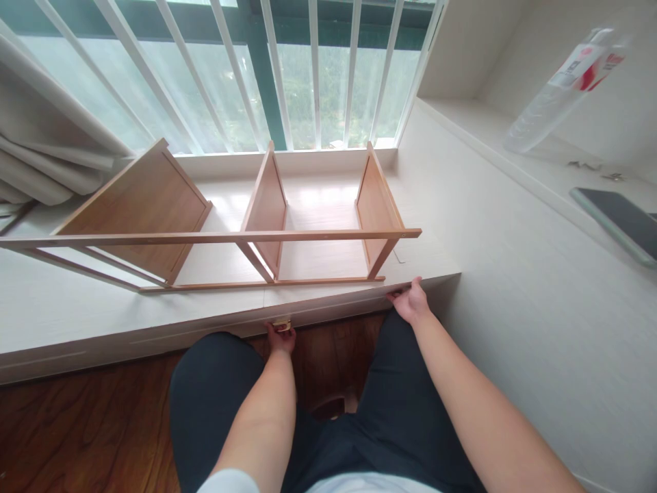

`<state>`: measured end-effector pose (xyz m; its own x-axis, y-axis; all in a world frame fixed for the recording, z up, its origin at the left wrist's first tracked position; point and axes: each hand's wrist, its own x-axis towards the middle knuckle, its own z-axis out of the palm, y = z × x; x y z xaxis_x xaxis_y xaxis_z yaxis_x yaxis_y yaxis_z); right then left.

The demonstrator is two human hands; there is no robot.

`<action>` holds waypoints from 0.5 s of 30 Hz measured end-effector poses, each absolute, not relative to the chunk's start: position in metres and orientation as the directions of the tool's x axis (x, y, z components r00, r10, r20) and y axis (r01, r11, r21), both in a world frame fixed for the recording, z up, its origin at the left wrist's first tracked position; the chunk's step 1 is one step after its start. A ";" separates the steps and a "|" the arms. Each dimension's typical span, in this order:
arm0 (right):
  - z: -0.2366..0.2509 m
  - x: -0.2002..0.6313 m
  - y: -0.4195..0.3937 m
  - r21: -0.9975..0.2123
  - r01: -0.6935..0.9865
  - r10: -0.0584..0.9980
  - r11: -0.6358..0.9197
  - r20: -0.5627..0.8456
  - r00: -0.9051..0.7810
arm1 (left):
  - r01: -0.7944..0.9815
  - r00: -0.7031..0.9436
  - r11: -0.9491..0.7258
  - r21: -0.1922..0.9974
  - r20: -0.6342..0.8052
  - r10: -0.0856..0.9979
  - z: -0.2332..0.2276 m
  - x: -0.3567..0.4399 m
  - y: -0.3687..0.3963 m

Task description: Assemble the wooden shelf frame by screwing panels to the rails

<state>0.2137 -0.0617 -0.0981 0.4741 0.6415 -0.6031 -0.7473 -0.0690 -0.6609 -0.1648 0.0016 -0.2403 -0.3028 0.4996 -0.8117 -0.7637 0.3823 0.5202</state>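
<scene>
At the front face of a pale window bench (pixel 328 311), my left hand (pixel 281 340) has its fingers closed around a small brass-coloured drawer handle (pixel 282 324). Farther right, my right hand (pixel 410 302) touches the same front panel near its right end. Its fingers reach against the panel and its thumb points up, apart from them. A light brown wooden shelf frame (pixel 323 236) lies on its side on the bench top, beyond both hands. Three of its boards stand upright between the rails. A thin bent metal hex key (pixel 399 256) lies by the frame's right end.
A clear plastic bottle (pixel 559 89), a phone (pixel 619 222) and small metal bits (pixel 585 165) are on a ledge at the right. A white side wall (pixel 513 274) bounds the right. Behind the bench are a barred window (pixel 328 89) and a grey curtain (pixel 46 116).
</scene>
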 end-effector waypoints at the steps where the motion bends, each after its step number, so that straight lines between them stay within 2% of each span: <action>1: -0.098 0.214 -0.061 -0.661 -0.748 0.642 -0.067 -0.602 0.475 | -0.764 -0.306 0.371 0.528 -0.803 0.511 -0.241 -0.165 0.002; 7: -0.099 0.214 -0.062 -0.657 -0.752 0.645 -0.060 -0.600 0.473 | -0.779 -0.331 0.301 0.550 -0.769 0.546 -0.242 -0.162 0.000; 15: -0.096 0.212 -0.061 -0.649 -0.760 0.646 -0.041 -0.597 0.475 | -0.778 -0.407 0.259 0.573 -0.773 0.486 -0.237 -0.153 0.004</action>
<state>0.2118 -0.0610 -0.0963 0.4750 0.6462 -0.5973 -0.7601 -0.0408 -0.6485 -0.1529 0.0044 -0.2367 -0.4074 0.4860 -0.7732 -0.7781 0.2585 0.5725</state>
